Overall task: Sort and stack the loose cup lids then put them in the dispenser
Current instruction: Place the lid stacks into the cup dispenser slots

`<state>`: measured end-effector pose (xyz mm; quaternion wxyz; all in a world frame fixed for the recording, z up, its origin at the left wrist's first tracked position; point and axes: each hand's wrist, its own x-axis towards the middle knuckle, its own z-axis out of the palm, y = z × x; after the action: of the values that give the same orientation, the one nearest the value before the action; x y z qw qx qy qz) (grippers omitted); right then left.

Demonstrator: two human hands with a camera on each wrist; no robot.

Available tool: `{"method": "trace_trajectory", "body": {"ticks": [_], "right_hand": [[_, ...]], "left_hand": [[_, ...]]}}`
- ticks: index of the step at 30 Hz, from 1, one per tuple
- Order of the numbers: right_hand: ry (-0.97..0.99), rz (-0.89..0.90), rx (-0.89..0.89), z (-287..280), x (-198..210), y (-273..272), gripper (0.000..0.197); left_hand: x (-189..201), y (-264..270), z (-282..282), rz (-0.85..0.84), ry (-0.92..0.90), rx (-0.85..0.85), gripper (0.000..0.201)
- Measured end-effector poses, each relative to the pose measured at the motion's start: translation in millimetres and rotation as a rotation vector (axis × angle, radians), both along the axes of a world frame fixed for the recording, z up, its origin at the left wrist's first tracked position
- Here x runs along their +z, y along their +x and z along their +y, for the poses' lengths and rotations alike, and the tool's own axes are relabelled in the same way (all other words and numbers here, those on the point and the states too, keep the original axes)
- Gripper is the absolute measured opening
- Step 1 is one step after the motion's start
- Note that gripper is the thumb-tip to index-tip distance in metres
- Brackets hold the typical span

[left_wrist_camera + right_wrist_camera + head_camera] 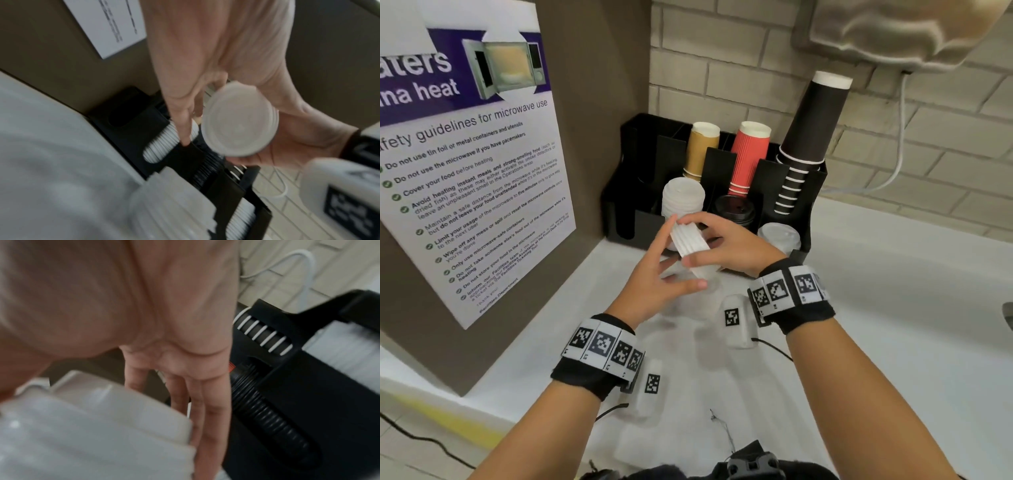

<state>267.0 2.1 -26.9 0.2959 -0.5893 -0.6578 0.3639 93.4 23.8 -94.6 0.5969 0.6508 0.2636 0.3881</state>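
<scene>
A short stack of white lids [690, 245] is held tilted just in front of the black dispenser [796, 205]. My right hand [726, 246] grips it, thumb underneath and fingers over the top. My left hand [659, 272] is spread, with straight fingers touching the stack's left side. The left wrist view shows the stack [240, 121] end-on, over the right palm [287, 146] and beside the left fingers [183, 123]. In the right wrist view the stack [92, 434] is blurred beside my right fingers [197, 399]. The dispenser's front slots hold white lids [683, 198], black lids [734, 209] and more white lids [779, 236].
Brown cups [702, 150], red cups [750, 154] and a tall pile of black cups [808, 137] stand in the dispenser's rear slots. A brown panel with a microwave notice [465, 171] closes off the left. Translucent lids [164, 203] lie on the white counter [893, 308] below my hands.
</scene>
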Motion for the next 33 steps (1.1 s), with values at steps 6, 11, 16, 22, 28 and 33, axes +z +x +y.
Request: {"method": "trace_trajectory", "body": {"ticks": [6,11,16,22,28,33], "right_hand": [[-0.055,0.407,-0.023,-26.6,-0.2,-2.9,0.057],[-0.032,0.528,-0.044,-40.3,-9.1,2.5,0.060],[0.006,0.466,-0.098,-40.3,-5.6,0.7,0.063],[0.087,0.381,-0.139,-39.0,-3.9,-2.3,0.063],[0.178,0.366,-0.160,-37.2,-4.0,-4.3,0.060],[0.369,0.247,-0.410,-24.9,10.9,41.9,0.060]], "left_hand": [[10.2,5.5,-1.5,-0.103,0.072,0.025,0.096],[18.8,5.0,-3.2,-0.076,0.140,-0.009,0.083],[18.3,6.6,-2.3,-0.067,0.131,-0.034,0.092],[18.4,7.3,-0.9,-0.057,0.128,-0.037,0.100],[23.6,7.5,-2.6,-0.069,0.073,-0.066,0.103],[24.1,-3.0,1.3,-0.019,0.048,0.084,0.076]]}}
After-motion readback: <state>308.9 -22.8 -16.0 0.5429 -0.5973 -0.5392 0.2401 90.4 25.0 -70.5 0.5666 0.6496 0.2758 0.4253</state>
